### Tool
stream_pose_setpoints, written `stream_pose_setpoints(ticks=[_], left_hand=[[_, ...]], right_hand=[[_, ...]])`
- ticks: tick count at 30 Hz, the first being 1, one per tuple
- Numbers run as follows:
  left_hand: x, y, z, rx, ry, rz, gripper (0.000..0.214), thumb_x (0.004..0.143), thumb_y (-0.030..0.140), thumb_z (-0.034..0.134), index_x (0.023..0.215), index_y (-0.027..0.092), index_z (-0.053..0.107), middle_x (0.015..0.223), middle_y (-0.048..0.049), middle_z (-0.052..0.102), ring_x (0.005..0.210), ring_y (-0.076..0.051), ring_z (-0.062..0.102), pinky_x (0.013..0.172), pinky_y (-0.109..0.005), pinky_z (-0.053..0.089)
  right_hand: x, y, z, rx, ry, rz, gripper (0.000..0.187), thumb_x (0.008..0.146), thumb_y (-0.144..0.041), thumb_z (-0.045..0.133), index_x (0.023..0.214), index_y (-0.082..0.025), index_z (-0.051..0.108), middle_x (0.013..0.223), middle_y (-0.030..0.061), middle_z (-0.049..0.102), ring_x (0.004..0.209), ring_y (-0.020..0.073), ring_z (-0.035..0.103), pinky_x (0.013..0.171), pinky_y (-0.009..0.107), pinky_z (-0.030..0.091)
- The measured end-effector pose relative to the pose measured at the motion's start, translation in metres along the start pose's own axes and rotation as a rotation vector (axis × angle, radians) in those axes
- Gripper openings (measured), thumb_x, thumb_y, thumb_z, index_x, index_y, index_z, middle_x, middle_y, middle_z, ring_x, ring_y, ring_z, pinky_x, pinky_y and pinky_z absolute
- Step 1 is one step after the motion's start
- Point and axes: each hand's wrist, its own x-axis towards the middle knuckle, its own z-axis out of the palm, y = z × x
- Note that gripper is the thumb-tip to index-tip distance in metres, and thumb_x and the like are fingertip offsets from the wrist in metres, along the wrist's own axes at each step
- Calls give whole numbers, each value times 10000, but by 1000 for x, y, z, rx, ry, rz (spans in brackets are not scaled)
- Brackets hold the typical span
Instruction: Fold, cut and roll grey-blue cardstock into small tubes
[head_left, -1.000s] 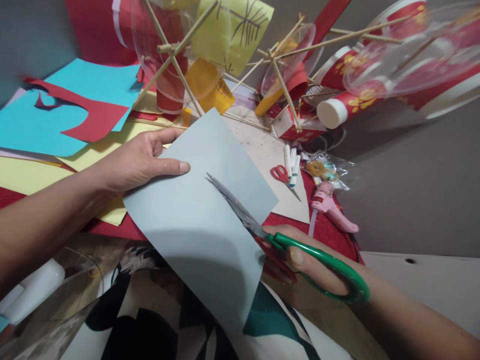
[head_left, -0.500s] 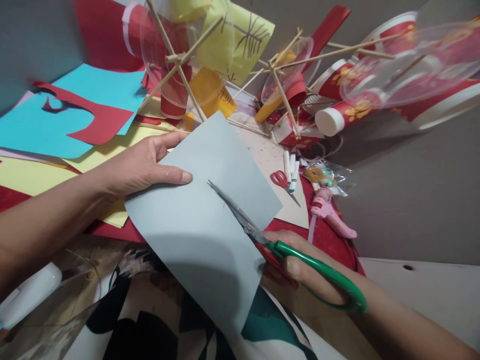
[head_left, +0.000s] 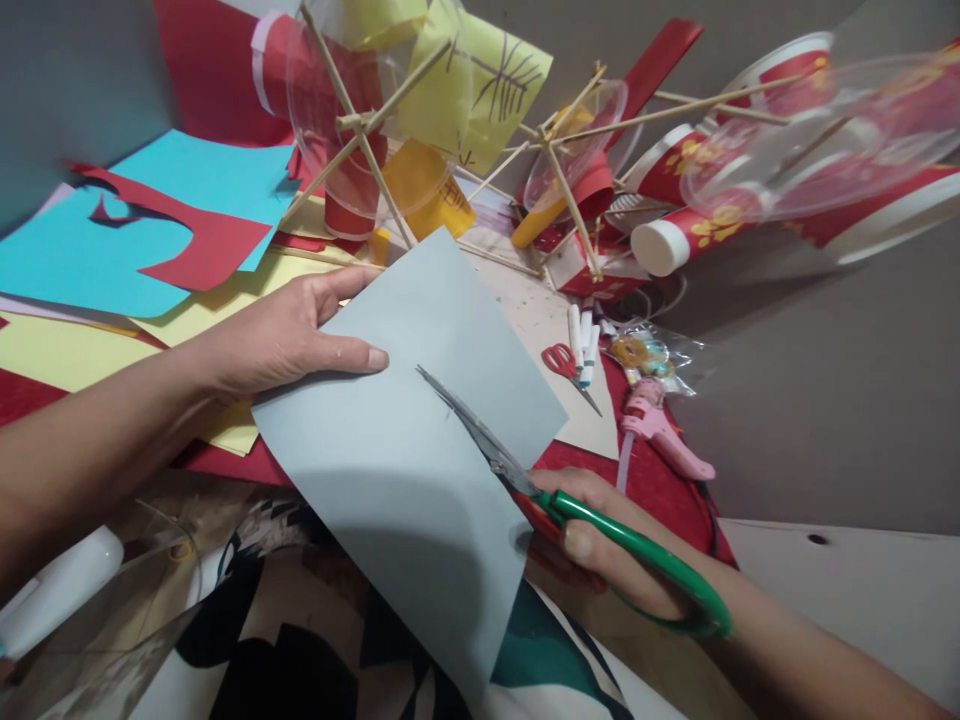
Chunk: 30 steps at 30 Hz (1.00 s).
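Note:
My left hand [head_left: 281, 335] grips the left edge of a pale grey-blue sheet of paper [head_left: 405, 460], thumb on top and fingers beneath it. My right hand [head_left: 607, 545] is closed through the green handles of a pair of scissors [head_left: 540, 485]. The blades lie across the sheet from its right edge, tips near the middle of the paper. The sheet hangs tilted over my lap and the front of the work surface.
Blue, red and yellow paper sheets [head_left: 157, 230] lie at the left. Stick frames with clear plastic cups [head_left: 352, 130] and red paper cups [head_left: 675, 235] crowd the back. Small red scissors [head_left: 562, 362], white markers [head_left: 581, 335] and a pink glue gun [head_left: 664, 430] lie at right.
The blades have closed a little and reached slightly further into the sheet. Both hands and the paper keep nearly the same place.

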Motion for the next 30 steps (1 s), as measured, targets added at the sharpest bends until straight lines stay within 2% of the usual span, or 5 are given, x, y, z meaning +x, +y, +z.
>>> stream_pose_setpoints(ticks=[5, 10, 20, 25, 30], left_hand=[[0, 0, 0, 7, -14, -14, 653, 730, 215, 784, 1354, 283, 602, 1213, -13, 750, 1024, -280, 745, 746, -303, 627], [0, 1, -1, -3, -13, -24, 658, 719, 170, 771, 1348, 275, 612, 1206, -10, 752, 987, -260, 754, 706, -276, 625], [0, -5, 3, 61, -47, 26, 625, 757, 260, 803, 1353, 269, 613, 1264, -26, 727, 1140, -287, 702, 883, -323, 603], [-1, -5, 5, 61, -53, 16, 624, 769, 278, 796, 1365, 279, 611, 1227, -32, 738, 1123, -283, 709, 882, -335, 605], [0, -4, 4, 50, -51, 9, 634, 769, 266, 788, 1377, 281, 611, 1190, -33, 749, 1079, -282, 728, 909, -373, 597]], right_hand=[[0, 5, -2, -20, 2, 3, 523, 871, -680, 612, 747, -183, 505, 558, -50, 397, 485, 81, 293, 459, 237, 187], [-2, 10, -3, -38, -10, 49, 530, 866, -684, 618, 744, -189, 471, 577, -53, 378, 507, 81, 272, 470, 235, 192], [0, -1, 8, 24, -1, 51, 602, 807, -779, 627, 812, -193, 488, 640, -36, 408, 534, 89, 293, 468, 235, 219], [1, -1, 10, 77, 21, 43, 559, 828, -727, 634, 763, -191, 491, 595, -37, 397, 494, 80, 288, 448, 235, 177], [3, -5, 7, -32, 42, 20, 499, 883, -638, 622, 732, -193, 454, 581, -38, 395, 484, 77, 294, 439, 233, 176]])
